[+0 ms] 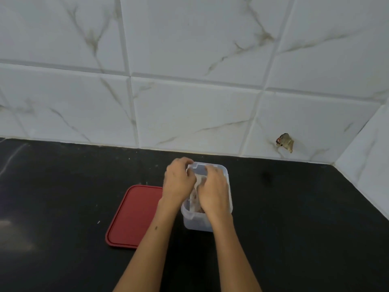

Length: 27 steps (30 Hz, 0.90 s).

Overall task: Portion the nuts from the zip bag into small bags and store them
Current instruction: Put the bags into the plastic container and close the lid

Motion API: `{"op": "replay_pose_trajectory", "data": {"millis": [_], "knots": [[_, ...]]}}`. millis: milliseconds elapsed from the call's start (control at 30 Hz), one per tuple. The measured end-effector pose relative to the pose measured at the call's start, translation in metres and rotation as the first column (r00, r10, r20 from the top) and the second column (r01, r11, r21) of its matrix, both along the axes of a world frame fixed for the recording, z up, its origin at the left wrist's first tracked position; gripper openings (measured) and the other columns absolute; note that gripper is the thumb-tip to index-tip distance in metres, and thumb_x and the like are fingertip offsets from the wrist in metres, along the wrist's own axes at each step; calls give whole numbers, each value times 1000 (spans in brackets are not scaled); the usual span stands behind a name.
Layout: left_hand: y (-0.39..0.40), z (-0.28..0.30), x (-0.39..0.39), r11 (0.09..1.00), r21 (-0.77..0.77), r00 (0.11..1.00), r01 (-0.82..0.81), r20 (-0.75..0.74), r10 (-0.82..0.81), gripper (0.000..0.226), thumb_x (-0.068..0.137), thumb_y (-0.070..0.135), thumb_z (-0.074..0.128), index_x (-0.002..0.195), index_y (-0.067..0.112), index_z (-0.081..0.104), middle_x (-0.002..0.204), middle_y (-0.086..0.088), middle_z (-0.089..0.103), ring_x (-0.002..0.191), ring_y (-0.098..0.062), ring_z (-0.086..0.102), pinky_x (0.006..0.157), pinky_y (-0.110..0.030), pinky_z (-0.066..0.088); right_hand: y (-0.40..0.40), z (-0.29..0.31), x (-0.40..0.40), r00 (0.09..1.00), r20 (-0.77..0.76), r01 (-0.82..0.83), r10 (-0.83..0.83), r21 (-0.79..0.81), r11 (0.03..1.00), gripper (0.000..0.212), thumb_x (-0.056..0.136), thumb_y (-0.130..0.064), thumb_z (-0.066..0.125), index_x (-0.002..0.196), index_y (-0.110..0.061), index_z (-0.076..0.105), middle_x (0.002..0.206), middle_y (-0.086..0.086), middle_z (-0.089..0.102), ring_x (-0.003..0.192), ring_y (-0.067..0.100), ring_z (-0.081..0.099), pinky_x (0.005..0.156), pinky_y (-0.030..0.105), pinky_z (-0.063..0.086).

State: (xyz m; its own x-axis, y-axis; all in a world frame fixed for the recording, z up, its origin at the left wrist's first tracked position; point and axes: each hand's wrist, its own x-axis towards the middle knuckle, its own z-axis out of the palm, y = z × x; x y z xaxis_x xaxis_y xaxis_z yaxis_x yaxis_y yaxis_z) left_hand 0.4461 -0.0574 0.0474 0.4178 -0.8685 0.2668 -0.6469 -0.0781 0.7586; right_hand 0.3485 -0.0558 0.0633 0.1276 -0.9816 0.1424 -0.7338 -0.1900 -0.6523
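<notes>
Two hands over one clear plastic tub (207,223), head view only. No brand, label or writing legible anywhere; small bag's contents too blurred to read.

L hand (178,182) sits at the tub's 10 o'clock corner, fingers curled over the far-left rim, apparently pinching the top edge of a small clear bag (194,200). R hand (214,192) lies across the tub's mouth from 12 to 4 o'clock, fingers curled down onto the same bag, pressing or pinching it; exact grip can't be told, fingertips hidden. Hands nearly touching, w/ the bag between them.

Bag stands inside the tub, mostly under the R palm, dark brownish nuts showing thru the film near 6 o'clock of the opening.

Tub rests on a black counter (294,207), near its back edge. Red lid (132,216) lies flat at the tub's 9 o'clock, just beside it, partly under the L forearm. White marbled wall tiles (189,49) behind; a chipped hole (285,142) in the tile at 2 o'clock from the tub.
</notes>
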Motion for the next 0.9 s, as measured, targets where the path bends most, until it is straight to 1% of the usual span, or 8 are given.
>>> {"op": "replay_pose_trajectory", "data": {"millis": [167,300,400,500,667,733,800,900], "knots": [[20,-12,42,963,69,966,-260,5,260,33,95,17,50,125,7,57,122,-12,62,113,-28,57,90,-33,42,36,-3,44,967,199,-141,162,-112,984,37,96,-8,42,131,-17,50,130,-2,53,118,10,50,97,21,40],[37,-36,76,841,321,895,-435,55,442,39,95,26,48,123,-1,53,125,-24,55,118,-41,50,95,-46,42,51,-32,70,953,49,-304,300,179,936,40,96,-14,43,136,-13,43,139,7,43,128,22,42,103,28,34],[50,-52,97,731,485,839,-481,13,544,51,96,34,48,128,-5,46,133,-27,48,125,-44,43,100,-50,38,57,-52,86,946,-38,-263,321,484,835,56,96,-29,48,144,-11,27,155,20,12,139,37,21,111,42,25],[57,-66,111,662,617,824,-426,-37,565,62,95,46,45,132,-3,45,135,-24,48,127,-43,42,102,-50,38,62,-62,97,965,4,-217,262,572,791,72,93,-42,51,149,-16,14,157,21,-2,143,39,10,114,45,18],[58,-56,118,723,594,843,-352,-134,521,56,99,42,37,124,-4,54,129,-27,54,124,-42,47,101,-44,37,57,-65,105,979,36,-185,200,565,804,84,84,-63,51,150,-28,11,159,10,5,142,39,9,114,50,13],[59,-43,121,819,466,830,-334,-267,490,47,98,37,40,100,-2,66,107,-24,64,110,-39,57,95,-44,42,52,-60,101,970,182,-234,158,546,804,89,76,-74,50,148,-34,17,157,4,15,141,35,17,114,49,17],[61,-23,116,912,320,789,-258,-475,389,43,97,38,44,80,4,64,80,-18,64,84,-30,64,84,-45,49,45,-53,96,883,466,-324,51,529,784,91,67,-81,52,143,-37,30,150,-1,33,133,22,35,109,41,31],[62,10,92,987,136,744,-87,-650,156,43,99,39,44,84,5,67,74,-10,68,71,-25,65,66,-31,51,37,-32,89,642,766,-496,-13,428,755,89,62,-81,57,135,-31,44,131,-3,55,114,12,54,100,34,42]]}}
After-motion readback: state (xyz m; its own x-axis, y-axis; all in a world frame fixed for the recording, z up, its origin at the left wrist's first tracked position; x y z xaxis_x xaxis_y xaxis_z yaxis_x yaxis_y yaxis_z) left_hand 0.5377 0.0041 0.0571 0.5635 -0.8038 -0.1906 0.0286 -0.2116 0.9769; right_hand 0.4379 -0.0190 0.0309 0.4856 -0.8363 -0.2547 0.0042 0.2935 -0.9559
